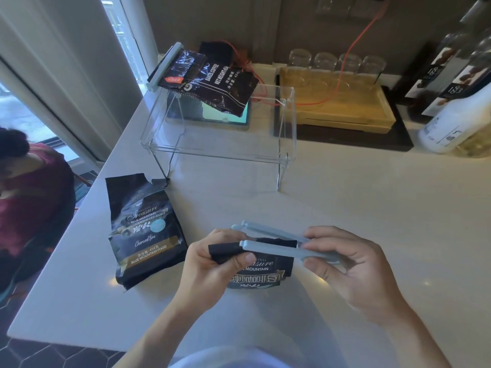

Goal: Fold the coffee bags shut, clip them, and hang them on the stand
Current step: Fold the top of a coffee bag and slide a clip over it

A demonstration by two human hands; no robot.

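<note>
The left hand [212, 257] pinches the folded top of a coffee bag [261, 273] while the right hand [342, 261] grips the hinge end of a pale blue clip [276, 241], its two arms spread around the fold. This looks like the clipping step; next the arms need pressing shut. Three bags show: this one, an unsealed bag [144, 232] just left of the left hand, and a clipped bag [210, 78] on the clear stand [288, 123] beyond both hands, with two clips counted.

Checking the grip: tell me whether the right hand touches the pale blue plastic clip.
Touching. Head view shows right hand fingers pinching the pale blue plastic clip.
</note>
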